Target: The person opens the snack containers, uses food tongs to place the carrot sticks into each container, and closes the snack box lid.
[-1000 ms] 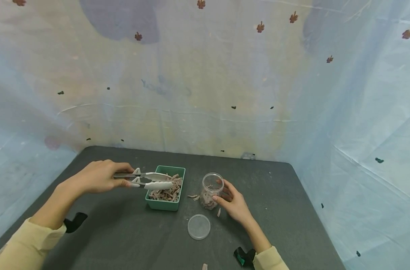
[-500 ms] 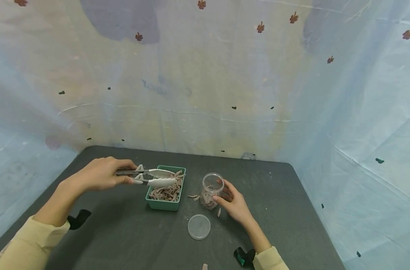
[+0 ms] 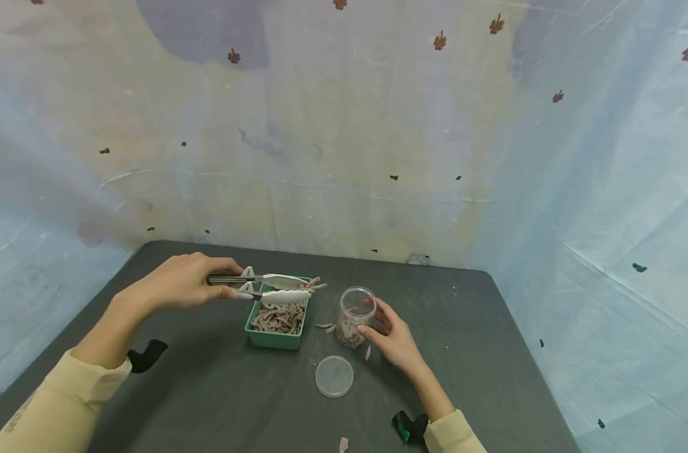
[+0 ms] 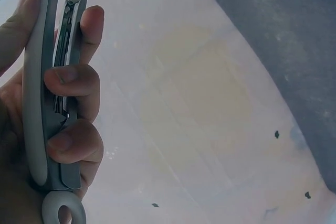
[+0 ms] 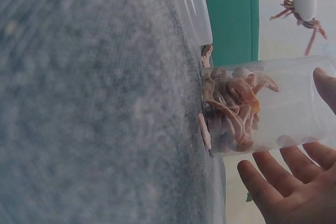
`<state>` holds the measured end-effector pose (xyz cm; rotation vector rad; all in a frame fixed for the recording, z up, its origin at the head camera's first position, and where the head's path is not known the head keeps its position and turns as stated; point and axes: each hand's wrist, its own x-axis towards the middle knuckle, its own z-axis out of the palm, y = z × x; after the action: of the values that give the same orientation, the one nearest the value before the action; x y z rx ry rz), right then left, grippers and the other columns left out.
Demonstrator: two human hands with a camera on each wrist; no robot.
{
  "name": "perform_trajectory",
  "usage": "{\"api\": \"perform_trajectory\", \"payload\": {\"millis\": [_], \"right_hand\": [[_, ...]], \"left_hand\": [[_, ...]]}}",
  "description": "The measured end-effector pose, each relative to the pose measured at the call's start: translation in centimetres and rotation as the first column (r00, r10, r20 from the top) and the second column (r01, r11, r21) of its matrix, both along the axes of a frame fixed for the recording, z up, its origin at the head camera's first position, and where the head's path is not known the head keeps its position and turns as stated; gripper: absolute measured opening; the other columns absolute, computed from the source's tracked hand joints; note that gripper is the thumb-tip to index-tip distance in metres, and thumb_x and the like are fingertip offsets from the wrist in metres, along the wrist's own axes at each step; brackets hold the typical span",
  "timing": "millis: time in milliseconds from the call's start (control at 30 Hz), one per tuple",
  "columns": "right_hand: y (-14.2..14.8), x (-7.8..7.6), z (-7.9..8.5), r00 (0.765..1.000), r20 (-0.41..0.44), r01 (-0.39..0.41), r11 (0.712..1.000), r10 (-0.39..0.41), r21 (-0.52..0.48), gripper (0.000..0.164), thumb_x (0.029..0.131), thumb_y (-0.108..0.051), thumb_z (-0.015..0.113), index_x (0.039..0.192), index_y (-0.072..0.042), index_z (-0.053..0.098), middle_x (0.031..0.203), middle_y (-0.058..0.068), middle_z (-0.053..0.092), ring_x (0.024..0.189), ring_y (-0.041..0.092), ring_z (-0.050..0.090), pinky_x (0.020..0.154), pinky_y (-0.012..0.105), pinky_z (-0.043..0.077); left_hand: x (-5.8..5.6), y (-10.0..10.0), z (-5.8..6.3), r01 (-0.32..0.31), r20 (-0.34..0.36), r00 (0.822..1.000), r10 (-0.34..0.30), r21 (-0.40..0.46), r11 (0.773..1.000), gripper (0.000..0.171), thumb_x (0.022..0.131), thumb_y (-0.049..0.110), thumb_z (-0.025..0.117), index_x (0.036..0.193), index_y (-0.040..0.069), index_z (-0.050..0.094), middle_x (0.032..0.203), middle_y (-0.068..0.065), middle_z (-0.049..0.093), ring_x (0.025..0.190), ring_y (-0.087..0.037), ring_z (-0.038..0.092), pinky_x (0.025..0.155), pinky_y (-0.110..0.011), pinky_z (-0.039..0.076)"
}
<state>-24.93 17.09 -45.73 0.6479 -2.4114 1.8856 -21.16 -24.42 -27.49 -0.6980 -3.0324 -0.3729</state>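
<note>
My left hand (image 3: 177, 283) grips kitchen tongs (image 3: 287, 297) with white tips, its fingers curled round the handles in the left wrist view. A few thin brownish strips (image 3: 317, 285) stick out from the tips, above the right side of a green tub (image 3: 273, 341). More strips (image 3: 278, 318) fill that tub. My right hand (image 3: 397, 343) holds a clear plastic jar (image 5: 283, 106) upright on the table, thumb on one side and fingers on the other. Similar strips (image 5: 239, 111) lie in the jar's lower part. The jar's mouth is uncovered.
A round clear lid (image 3: 334, 376) lies flat in front of the jar. Loose strips (image 3: 326, 328) lie between tub and jar, another strip (image 3: 368, 353) beside the jar, and one (image 3: 343, 445) at the near edge. Printed sheeting (image 3: 321, 126) hangs behind the dark table (image 3: 236, 402).
The left hand has raised the tongs and moved them right, out of the tub's contents, with strips now between the tips. The right hand and jar have stayed in place.
</note>
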Motion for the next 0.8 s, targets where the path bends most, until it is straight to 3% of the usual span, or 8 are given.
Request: {"api": "perform_trajectory", "payload": {"millis": [167, 533, 800], "right_hand": [[-0.1, 0.0, 0.2, 1.000, 0.004, 0.006, 1.000, -0.006, -0.003, 0.071, 0.095, -0.012, 0.078, 0.158, -0.008, 0.044, 0.155, 0.012, 0.052, 0.141, 0.035, 0.052, 0.108, 0.048, 0.049], [-0.2, 0.1, -0.1, 1.000, 0.015, 0.025, 1.000, -0.025, 0.004, 0.070, 0.095, -0.013, 0.079, 0.157, -0.011, 0.046, 0.154, 0.011, 0.053, 0.139, 0.036, 0.054, 0.107, 0.050, 0.050], [-0.2, 0.1, 0.0, 1.000, 0.021, 0.019, 1.000, -0.019, -0.003, 0.071, 0.095, -0.012, 0.079, 0.157, -0.014, 0.045, 0.154, 0.011, 0.053, 0.139, 0.035, 0.053, 0.108, 0.049, 0.049]], "left_hand": [[-0.2, 0.9, 0.5, 0.017, 0.005, 1.000, -0.017, 0.015, 1.000, 0.047, 0.095, 0.056, 0.070, 0.129, 0.023, 0.071, 0.104, 0.011, 0.073, 0.075, -0.003, 0.060, 0.061, -0.032, 0.045], [-0.7, 3.1, 0.4, 0.086, -0.001, 0.996, -0.086, 0.041, 0.995, 0.045, 0.095, 0.054, 0.071, 0.128, 0.024, 0.072, 0.103, 0.016, 0.073, 0.079, -0.001, 0.063, 0.067, -0.033, 0.049], [-1.1, 4.8, 0.7, 0.133, -0.002, 0.991, -0.133, 0.009, 0.991, 0.045, 0.097, 0.056, 0.068, 0.130, 0.025, 0.071, 0.112, 0.008, 0.075, 0.087, -0.007, 0.068, 0.073, -0.039, 0.055]]}}
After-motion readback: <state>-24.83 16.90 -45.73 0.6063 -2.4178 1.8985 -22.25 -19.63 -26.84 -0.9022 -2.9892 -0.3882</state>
